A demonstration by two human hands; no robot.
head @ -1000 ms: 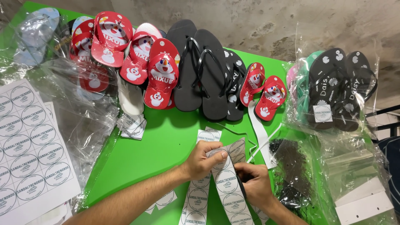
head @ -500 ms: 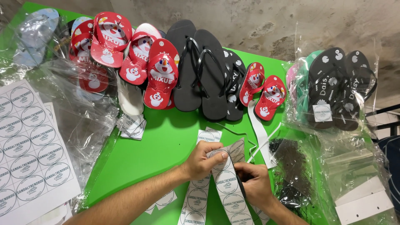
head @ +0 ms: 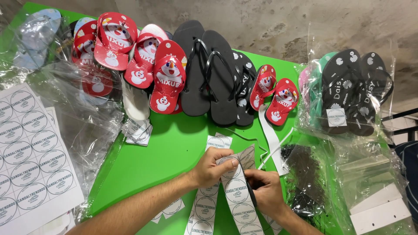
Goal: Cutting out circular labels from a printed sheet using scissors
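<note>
Left hand [head: 213,167] pinches the top of a round-sticker strip [head: 237,196] in a closed grip; right hand [head: 265,191] grips its edge, above the green surface [head: 170,152], near black flip-flops [head: 213,74].

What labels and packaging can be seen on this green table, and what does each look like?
Sticker strip: white, round labels, pinched between left hand and right hand.
Sticker sheet: far left, white, rows of round labels.
Bagged sandals: right, clear plastic, dark daisy-print pair, square white label.
Empty clear bags: left, crumpled.
</note>
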